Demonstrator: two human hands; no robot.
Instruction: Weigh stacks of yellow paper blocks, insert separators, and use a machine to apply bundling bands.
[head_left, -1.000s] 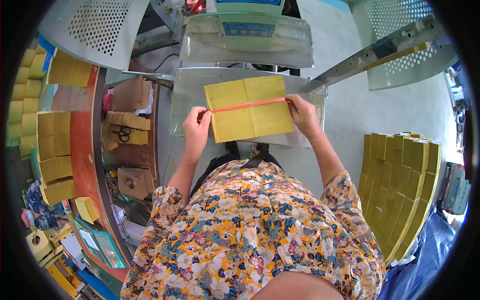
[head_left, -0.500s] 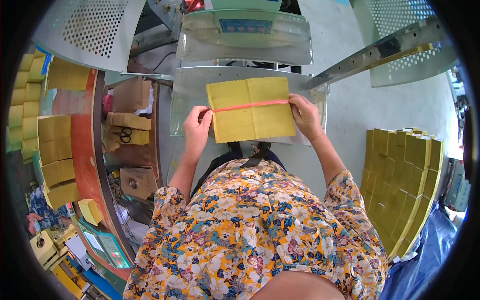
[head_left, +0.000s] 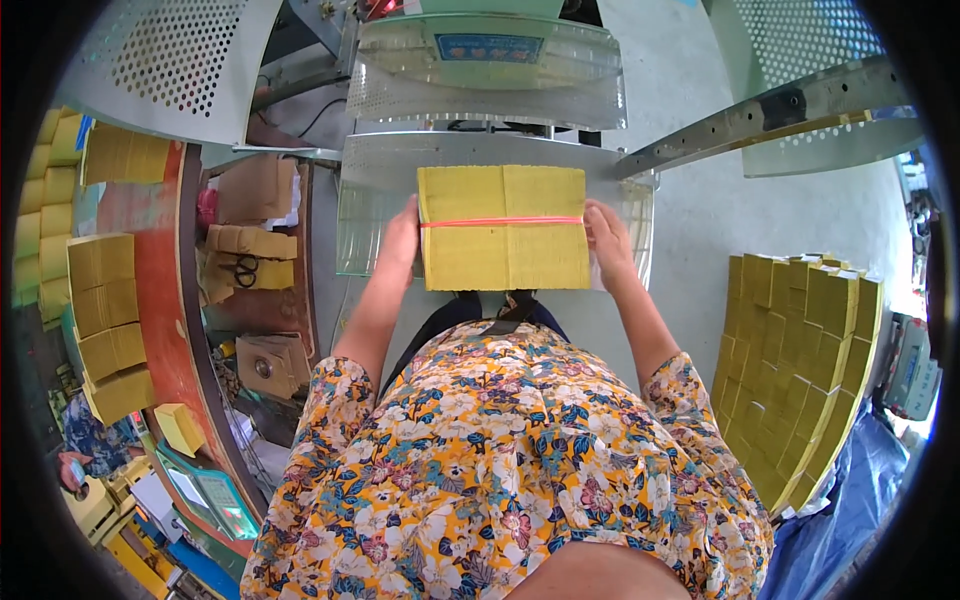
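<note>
A stack of yellow paper (head_left: 505, 262) lies in front of me, just over the grey metal surface (head_left: 365, 190). One pinkish-red band (head_left: 500, 221) runs straight across its middle from left to right. My left hand (head_left: 402, 240) presses against the stack's left end, its fingertips partly hidden behind the edge. At the opposite end my right hand (head_left: 610, 242) grips the side, fingers bent at the band's end. Between them the two hands hold the stack level.
Yellow paper bundles (head_left: 790, 370) are piled on the right beside a blue sheet (head_left: 840, 500). Left of me, a red-topped table (head_left: 165, 270) carries more bundles and a green scale (head_left: 215, 490). Black scissors (head_left: 246, 268) lie on a shelf. A metal bar (head_left: 770, 115) juts in from the upper right.
The stack has turned slightly and now sits squarer to me. Both hands have shifted from pinching near the band's ends to lying along the stack's sides.
</note>
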